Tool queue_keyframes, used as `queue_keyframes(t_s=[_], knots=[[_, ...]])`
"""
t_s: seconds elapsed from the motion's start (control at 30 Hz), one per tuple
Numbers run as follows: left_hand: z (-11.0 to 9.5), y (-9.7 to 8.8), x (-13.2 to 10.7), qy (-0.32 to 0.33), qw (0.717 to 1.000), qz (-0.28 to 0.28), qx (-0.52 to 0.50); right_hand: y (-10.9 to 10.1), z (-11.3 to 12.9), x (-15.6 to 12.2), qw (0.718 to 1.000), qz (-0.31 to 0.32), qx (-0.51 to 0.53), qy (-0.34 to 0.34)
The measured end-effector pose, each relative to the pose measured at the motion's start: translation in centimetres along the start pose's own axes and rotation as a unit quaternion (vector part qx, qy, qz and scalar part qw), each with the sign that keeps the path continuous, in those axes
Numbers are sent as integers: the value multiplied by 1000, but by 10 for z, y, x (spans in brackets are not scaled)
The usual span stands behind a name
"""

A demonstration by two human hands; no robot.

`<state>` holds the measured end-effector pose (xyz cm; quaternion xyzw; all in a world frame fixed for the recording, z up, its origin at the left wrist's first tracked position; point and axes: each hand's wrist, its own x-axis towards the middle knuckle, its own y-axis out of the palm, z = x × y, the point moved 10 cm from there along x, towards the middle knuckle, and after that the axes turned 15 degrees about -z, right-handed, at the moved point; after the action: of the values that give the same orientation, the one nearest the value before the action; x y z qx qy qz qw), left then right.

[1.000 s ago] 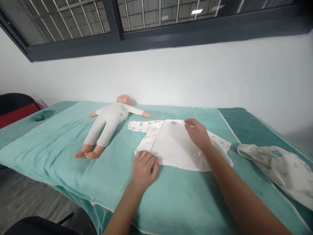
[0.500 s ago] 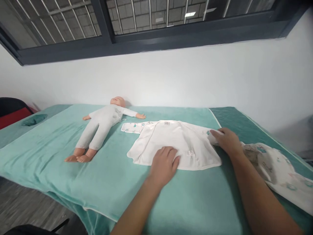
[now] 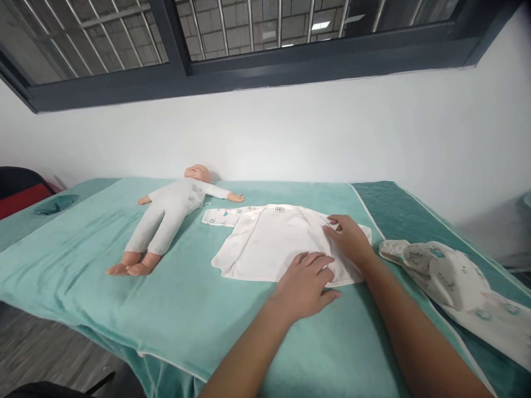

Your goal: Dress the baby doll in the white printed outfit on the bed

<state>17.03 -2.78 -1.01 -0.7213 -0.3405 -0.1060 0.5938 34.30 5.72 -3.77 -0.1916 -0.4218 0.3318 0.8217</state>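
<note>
A white baby shirt (image 3: 265,243) lies spread flat on the bed, with a patterned sleeve stretched out to the left and a small label at its neckline. My left hand (image 3: 305,284) rests open over the shirt's lower hem, fingers spread. Farther up, my right hand (image 3: 350,237) is on the shirt's right side near the shoulder; its fingers are bent and the thumb sits apart from them. That hand covers much of the right sleeve, whose end shows beyond it.
A baby doll (image 3: 174,204) in a white suit lies on its back to the left. To the right lies a patterned white baby garment (image 3: 460,282). Green cloths cover the bed (image 3: 103,232), which stands against a white wall (image 3: 265,138) below a barred window.
My right hand has let go of the right sleeve and moved left onto the shirt's upper right side. My left hand has slid right along the hem, its fingers spreading.
</note>
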Motion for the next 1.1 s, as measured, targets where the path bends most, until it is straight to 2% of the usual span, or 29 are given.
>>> queue_keyframes(t_s=[0.07, 0.17, 0.3, 0.37, 0.43, 0.53, 0.6, 0.73, 0.87, 1.0, 1.1], knots=[[0, 1, 0, -6, 1000, 3, -11, -1, 10, -1, 997, -8, -12, -79], [1, 2, 0, -14, 1000, 8, -19, 9, 23, -9, 988, 31, -7, -152], [2, 2, -1, -24, 999, 0, -21, 29, 29, -22, 979, 100, -44, -172], [4, 4, -1, -33, 999, -1, -30, 34, 28, -24, 978, 111, -63, -164], [7, 5, -1, -49, 998, -2, -42, 33, 24, -18, 985, 100, -58, -130], [13, 4, 0, -77, 995, -13, -63, 32, 8, 3, 996, 79, -25, -27], [18, 3, 2, -102, 992, -17, -75, 38, -2, 18, 995, 87, -21, 31], [39, 9, 5, -210, 976, -24, -56, 47, -11, 41, 991, 113, -37, 66], [56, 18, 10, -305, 952, -33, 20, 41, -18, 42, 986, 130, 6, 103], [58, 26, 18, -318, 945, -23, 74, 32, -26, 29, 957, 148, 137, 208], [55, 26, 22, -298, 952, -17, 72, 27, -24, 28, 953, 133, 154, 223]])
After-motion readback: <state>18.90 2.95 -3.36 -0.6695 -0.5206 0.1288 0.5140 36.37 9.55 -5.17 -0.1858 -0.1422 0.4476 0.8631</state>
